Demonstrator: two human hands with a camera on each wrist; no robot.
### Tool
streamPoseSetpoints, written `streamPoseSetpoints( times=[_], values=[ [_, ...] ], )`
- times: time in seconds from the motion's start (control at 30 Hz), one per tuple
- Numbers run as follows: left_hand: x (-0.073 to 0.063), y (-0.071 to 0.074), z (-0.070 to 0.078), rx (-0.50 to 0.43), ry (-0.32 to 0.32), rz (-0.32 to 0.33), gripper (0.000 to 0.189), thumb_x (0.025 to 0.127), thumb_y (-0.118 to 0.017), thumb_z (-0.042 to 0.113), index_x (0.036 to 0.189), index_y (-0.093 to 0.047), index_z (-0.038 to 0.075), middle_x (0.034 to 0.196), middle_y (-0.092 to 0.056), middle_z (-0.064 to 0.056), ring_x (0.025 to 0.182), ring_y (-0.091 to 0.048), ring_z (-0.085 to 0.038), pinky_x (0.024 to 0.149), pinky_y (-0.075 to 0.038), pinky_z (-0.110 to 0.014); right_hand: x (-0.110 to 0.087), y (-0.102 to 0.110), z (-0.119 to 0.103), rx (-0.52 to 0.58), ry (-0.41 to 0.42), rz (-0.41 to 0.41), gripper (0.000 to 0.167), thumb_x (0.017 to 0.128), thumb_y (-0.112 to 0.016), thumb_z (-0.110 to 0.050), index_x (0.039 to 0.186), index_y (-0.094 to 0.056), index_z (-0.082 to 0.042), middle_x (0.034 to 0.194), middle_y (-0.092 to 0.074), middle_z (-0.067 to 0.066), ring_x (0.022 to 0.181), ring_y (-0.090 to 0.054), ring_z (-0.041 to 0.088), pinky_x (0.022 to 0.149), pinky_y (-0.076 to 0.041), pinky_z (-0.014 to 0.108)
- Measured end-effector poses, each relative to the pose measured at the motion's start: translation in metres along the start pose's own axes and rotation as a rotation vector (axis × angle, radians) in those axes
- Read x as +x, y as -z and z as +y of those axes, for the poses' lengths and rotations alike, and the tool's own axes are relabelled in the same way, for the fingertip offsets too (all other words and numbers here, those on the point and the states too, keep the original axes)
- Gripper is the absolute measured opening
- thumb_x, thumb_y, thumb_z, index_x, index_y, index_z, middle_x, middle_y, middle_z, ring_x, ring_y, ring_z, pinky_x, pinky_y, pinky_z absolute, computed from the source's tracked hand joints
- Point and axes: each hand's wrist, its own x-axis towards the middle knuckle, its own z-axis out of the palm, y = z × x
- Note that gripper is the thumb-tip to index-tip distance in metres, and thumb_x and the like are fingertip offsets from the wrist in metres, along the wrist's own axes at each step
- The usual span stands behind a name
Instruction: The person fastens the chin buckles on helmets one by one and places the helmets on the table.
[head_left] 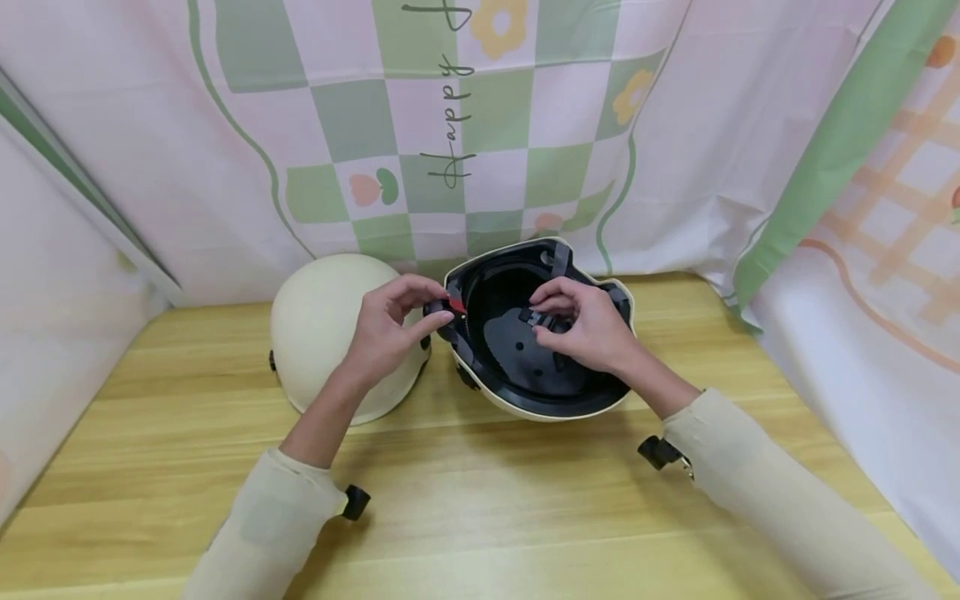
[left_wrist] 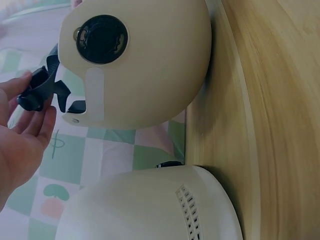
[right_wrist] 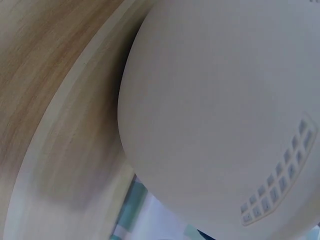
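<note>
A cream helmet (head_left: pixel 495 354) lies upturned on the table, its black padded inside facing up. At its left rim my left hand (head_left: pixel 386 329) pinches a black buckle (left_wrist: pixel 37 90) with a red part (head_left: pixel 456 305) between thumb and fingers. Over the opening, my right hand (head_left: pixel 592 325) holds a black strap clip (head_left: pixel 538 317) between thumb and fingertips. A round black knob (left_wrist: pixel 102 39) shows on the shell in the left wrist view. The right wrist view is filled by the smooth shell (right_wrist: pixel 215 100) with its vent grille (right_wrist: pixel 280 175); the right hand is hidden there.
A second cream helmet (head_left: pixel 322 325) stands dome up just left of the upturned one, partly behind my left hand. Behind both, a checked cloth (head_left: pixel 495 108) hangs at the back edge of the wooden table (head_left: pixel 480 508). More cloth hangs at both sides.
</note>
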Motion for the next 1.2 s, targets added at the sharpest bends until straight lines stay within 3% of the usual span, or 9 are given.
streamPoseSetpoints(
  times=[0.13,0.5,0.73,0.83,1.0,1.2],
  values=[
    [0.0,-0.002,0.0,-0.009,0.005,-0.009,0.023,0.085,-0.074,-0.018,0.106,-0.066,-0.015,0.096,-0.069,-0.027,0.085,-0.067,-0.007,0.088,-0.055,-0.024,0.0,0.001,0.0,0.016,-0.024,0.003,0.028,0.084,-0.078,-0.002,0.112,-0.073,-0.002,0.105,-0.077,0.013,0.098,-0.074,0.027,0.074,-0.048,0.022],
    [-0.001,-0.007,-0.002,-0.031,0.031,-0.026,0.021,0.086,-0.073,-0.019,0.105,-0.065,-0.015,0.101,-0.069,-0.028,0.089,-0.067,-0.008,0.087,-0.056,-0.024,0.001,0.0,0.003,0.127,0.004,0.022,0.02,0.086,-0.075,0.003,0.106,-0.078,0.002,0.106,-0.072,0.015,0.094,-0.066,0.018,0.083,-0.05,0.013],
    [0.0,-0.008,-0.004,-0.044,0.048,-0.028,0.024,0.084,-0.076,-0.017,0.105,-0.068,-0.013,0.101,-0.07,-0.026,0.088,-0.067,-0.009,0.081,-0.056,-0.022,0.002,0.001,0.004,0.186,0.045,0.049,0.022,0.085,-0.077,0.006,0.107,-0.078,0.004,0.106,-0.072,0.017,0.086,-0.067,0.008,0.077,-0.053,0.013],
    [0.001,-0.009,-0.004,-0.049,0.071,-0.037,0.027,0.084,-0.077,-0.016,0.109,-0.068,-0.015,0.105,-0.071,-0.027,0.092,-0.068,-0.009,0.087,-0.056,-0.024,0.002,0.002,0.003,0.208,0.038,0.056,0.022,0.084,-0.079,0.005,0.107,-0.078,0.005,0.105,-0.075,0.018,0.082,-0.068,0.006,0.072,-0.054,0.015],
    [0.002,-0.011,-0.002,-0.048,0.112,-0.049,0.026,0.085,-0.077,-0.014,0.11,-0.072,-0.015,0.109,-0.069,-0.025,0.097,-0.066,-0.011,0.093,-0.056,-0.024,0.003,0.002,0.001,0.229,0.034,0.065,0.02,0.085,-0.08,0.003,0.104,-0.078,0.004,0.102,-0.076,0.02,0.084,-0.071,0.005,0.074,-0.057,0.018],
    [0.002,-0.013,-0.001,-0.062,0.121,-0.045,0.02,0.086,-0.075,-0.015,0.106,-0.071,-0.015,0.109,-0.068,-0.024,0.097,-0.065,-0.013,0.091,-0.055,-0.023,0.002,0.002,-0.001,0.267,0.052,0.079,0.018,0.086,-0.08,0.003,0.103,-0.077,0.006,0.099,-0.075,0.021,0.084,-0.072,0.006,0.075,-0.058,0.019]
  ],
)
